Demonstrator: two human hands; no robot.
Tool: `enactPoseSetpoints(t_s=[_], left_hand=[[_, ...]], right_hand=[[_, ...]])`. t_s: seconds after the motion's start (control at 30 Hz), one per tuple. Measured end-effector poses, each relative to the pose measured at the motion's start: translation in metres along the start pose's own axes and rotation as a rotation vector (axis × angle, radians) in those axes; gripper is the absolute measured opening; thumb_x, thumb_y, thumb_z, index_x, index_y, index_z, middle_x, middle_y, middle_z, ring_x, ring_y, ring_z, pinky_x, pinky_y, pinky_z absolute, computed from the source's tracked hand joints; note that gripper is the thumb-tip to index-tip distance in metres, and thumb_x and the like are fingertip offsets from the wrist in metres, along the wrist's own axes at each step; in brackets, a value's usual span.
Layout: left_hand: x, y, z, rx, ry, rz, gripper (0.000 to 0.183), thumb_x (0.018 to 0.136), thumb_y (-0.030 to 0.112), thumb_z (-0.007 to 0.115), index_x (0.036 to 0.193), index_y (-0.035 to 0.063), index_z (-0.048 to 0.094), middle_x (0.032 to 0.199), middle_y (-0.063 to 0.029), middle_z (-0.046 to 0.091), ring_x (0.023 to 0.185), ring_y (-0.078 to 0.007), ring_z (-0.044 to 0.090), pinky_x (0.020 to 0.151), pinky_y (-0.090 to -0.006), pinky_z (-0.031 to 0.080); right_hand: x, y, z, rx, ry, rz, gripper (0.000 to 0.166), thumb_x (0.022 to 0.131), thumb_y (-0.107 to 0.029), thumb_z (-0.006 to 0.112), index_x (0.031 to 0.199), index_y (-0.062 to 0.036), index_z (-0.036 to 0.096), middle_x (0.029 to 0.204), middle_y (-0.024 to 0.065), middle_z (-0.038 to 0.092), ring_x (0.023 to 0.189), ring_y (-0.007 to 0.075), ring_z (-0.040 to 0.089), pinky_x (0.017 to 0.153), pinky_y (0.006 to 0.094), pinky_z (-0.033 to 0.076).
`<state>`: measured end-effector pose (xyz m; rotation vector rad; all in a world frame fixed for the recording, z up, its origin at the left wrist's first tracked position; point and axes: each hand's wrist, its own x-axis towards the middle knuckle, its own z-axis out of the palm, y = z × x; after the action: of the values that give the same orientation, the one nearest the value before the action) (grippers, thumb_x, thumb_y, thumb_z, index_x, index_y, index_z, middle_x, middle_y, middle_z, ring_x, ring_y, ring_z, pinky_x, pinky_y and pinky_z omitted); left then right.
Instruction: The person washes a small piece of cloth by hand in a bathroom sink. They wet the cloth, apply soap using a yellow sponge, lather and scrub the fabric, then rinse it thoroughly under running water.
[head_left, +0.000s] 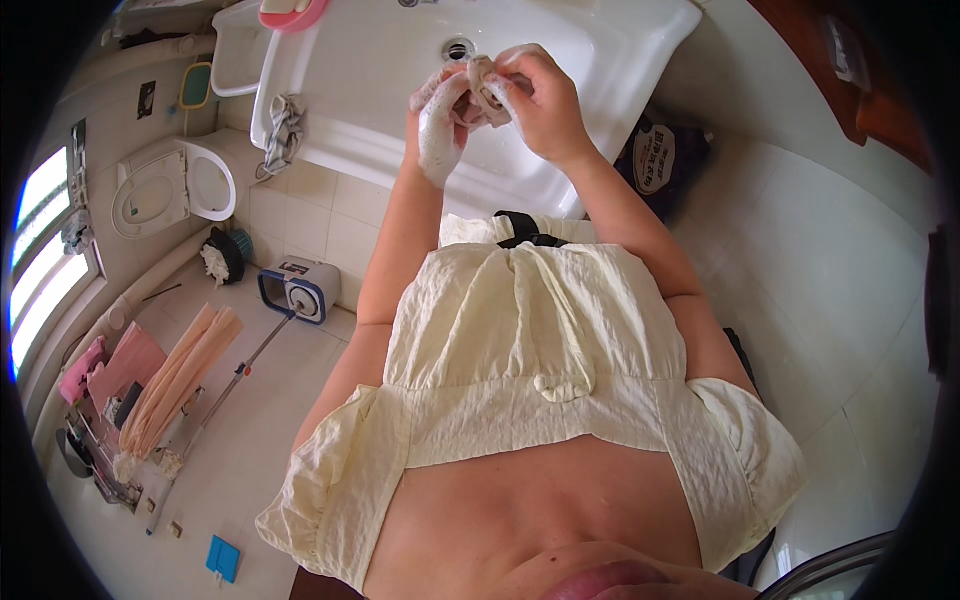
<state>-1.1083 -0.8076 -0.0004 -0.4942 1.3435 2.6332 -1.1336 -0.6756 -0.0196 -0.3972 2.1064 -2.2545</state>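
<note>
Both of my hands are over the white ceramic sink (352, 97), just in front of its drain. Between them is a small bunched piece of wet cloth (487, 94), beige and pinkish. My left hand (442, 120), thickly covered in white suds, grips the cloth on one side. On the other side my right hand (540, 97) pinches it with thumb and fingers, with some foam on the knuckles. The cloth's lower folds are partly hidden by the fingers. A grey and white wet cloth (285, 135) hangs over the sink's left edge.
A pink basin (292, 16) sits at the sink's upper left corner. A dark printed bag (664, 161) stands on the floor right of the sink. To the left are a toilet (161, 187), a mop bucket (300, 289) with a mop, a waste bin (229, 255) and hanging peach cloth (180, 382).
</note>
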Motion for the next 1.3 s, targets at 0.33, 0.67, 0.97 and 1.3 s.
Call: enactPoseSetpoints(t_s=[0.33,0.67,0.97,1.3], left_hand=[[0.002,-0.003,-0.013,0.163,0.025,0.023,0.010,0.083,0.006,0.047,0.084,-0.0007,0.054,0.066,-0.0031,0.049,0.054,-0.0078,0.042,0.048,-0.0194,0.032],[0.001,0.007,-0.002,-0.059,0.030,-0.028,0.012,0.083,0.007,0.044,0.086,-0.0023,0.051,0.066,-0.0044,0.048,0.055,-0.0103,0.043,0.049,-0.0228,0.035],[-0.005,0.006,0.003,0.140,0.002,0.007,0.012,0.085,0.009,0.047,0.088,-0.0016,0.051,0.064,-0.0019,0.046,0.055,-0.0099,0.043,0.050,-0.0244,0.039],[-0.001,0.000,-0.012,0.156,0.039,0.059,0.013,0.086,0.008,0.043,0.089,-0.0012,0.051,0.070,-0.0042,0.050,0.056,-0.0082,0.040,0.051,-0.0213,0.039]], right_hand=[[-0.001,-0.009,-0.004,-0.155,-0.060,-0.102,0.007,0.079,0.005,0.054,0.084,0.0032,0.049,0.094,0.0097,0.050,0.085,0.0187,0.055,0.075,0.0270,0.048],[-0.004,-0.010,-0.005,-0.254,-0.081,-0.269,0.011,0.076,0.004,0.057,0.083,0.0005,0.050,0.088,0.0101,0.054,0.079,0.0208,0.057,0.070,0.0287,0.049],[-0.004,-0.006,-0.008,0.199,-0.063,0.229,0.010,0.082,-0.005,0.056,0.088,0.0027,0.056,0.088,0.0062,0.061,0.078,0.0091,0.058,0.069,0.0249,0.049],[-0.005,0.000,-0.009,0.093,0.040,0.114,0.009,0.080,-0.006,0.055,0.084,0.0022,0.052,0.083,0.0072,0.060,0.071,0.0122,0.056,0.068,0.0265,0.047]])
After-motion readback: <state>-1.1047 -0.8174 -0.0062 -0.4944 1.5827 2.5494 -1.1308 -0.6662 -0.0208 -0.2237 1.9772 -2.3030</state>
